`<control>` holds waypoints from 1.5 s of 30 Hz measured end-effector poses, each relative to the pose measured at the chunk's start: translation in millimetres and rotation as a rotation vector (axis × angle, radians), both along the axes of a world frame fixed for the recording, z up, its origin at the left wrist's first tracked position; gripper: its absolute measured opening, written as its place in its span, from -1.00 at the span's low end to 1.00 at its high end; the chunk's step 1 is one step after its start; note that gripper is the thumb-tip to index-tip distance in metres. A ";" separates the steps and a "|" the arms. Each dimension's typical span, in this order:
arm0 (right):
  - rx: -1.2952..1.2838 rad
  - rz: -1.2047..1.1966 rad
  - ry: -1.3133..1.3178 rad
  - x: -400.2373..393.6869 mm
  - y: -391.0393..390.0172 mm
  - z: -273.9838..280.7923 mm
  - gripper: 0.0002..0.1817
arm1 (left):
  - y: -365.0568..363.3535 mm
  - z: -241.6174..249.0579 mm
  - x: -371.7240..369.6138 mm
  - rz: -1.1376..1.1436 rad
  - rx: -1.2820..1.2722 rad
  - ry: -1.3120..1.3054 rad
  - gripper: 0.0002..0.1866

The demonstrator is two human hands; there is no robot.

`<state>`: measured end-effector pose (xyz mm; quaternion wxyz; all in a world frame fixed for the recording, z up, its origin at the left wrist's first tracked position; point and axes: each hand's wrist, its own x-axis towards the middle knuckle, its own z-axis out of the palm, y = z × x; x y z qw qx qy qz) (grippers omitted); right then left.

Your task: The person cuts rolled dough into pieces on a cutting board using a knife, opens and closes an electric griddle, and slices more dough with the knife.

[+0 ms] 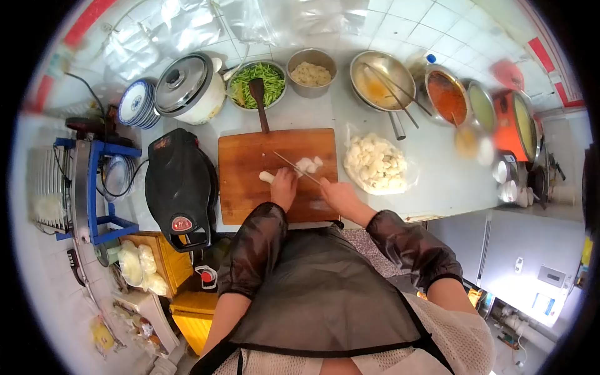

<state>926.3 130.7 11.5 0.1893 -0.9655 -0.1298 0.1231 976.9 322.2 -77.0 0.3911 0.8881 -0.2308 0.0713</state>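
The scene is bright, with cool white light spread over the counter (431, 181). Crumpled plastic sheets (262, 22) at twelve o'clock throw back white glare, and the metal lid (181, 78) at eleven o'clock carries shiny highlights. At four o'clock, the lower part of a pale cabinet (528, 262) glows almost white. The space below the counter at seven o'clock is darker. The cutting board (250, 156) is evenly lit and fairly crisp. A yellowish object (466, 141) at two o'clock looks smeared. Wide-lens distortion bends the outer lines, and black fills the corners.
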 end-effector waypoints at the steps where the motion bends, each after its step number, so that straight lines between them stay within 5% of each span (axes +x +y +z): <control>1: -0.017 -0.044 0.032 -2.1 3.9 -1.3 -0.90 | -0.6 1.6 0.9 0.011 0.007 -0.014 -0.89; 3: -0.033 -0.088 0.061 9.7 16.2 -14.0 -0.90 | -2.8 4.3 2.9 0.028 0.011 -0.043 -0.89; 9: 0.186 -0.034 -0.493 49.1 48.0 -62.4 -0.88 | 8.0 8.0 0.2 -0.009 0.021 -0.038 -0.85; 11: 0.079 -0.093 -0.159 29.5 21.3 -39.2 -0.86 | 5.1 1.6 5.3 -0.005 -0.016 -0.032 -0.81; 15: -0.030 -0.086 0.085 -0.4 10.5 -2.2 -0.87 | 4.7 0.7 -1.0 0.013 -0.003 -0.013 -0.83; 19: 0.036 -0.101 -0.077 35.9 47.4 -45.7 -0.87 | 10.2 -8.9 2.5 -0.025 -0.007 -0.053 -0.86; 22: 0.170 -0.038 -0.442 51.8 53.6 -74.2 -0.87 | 9.2 5.6 0.6 0.019 0.014 -0.014 -0.85; 26: 0.042 -0.066 0.012 15.7 13.6 -13.9 -0.83 | 10.9 -6.8 3.6 -0.006 0.029 0.001 -0.82; 32: -0.016 -0.029 -0.293 48.1 58.3 -61.0 -0.81 | 12.3 6.8 2.6 0.011 0.020 -0.033 -0.90; 38: 0.046 -0.062 -0.101 15.8 20.7 -16.3 -0.87 | 14.6 6.2 1.3 0.017 -0.014 0.055 -0.86; 45: 0.006 -0.089 -0.153 43.7 64.2 -58.6 -0.85 | 20.3 1.0 -5.5 0.046 0.028 -0.019 -0.94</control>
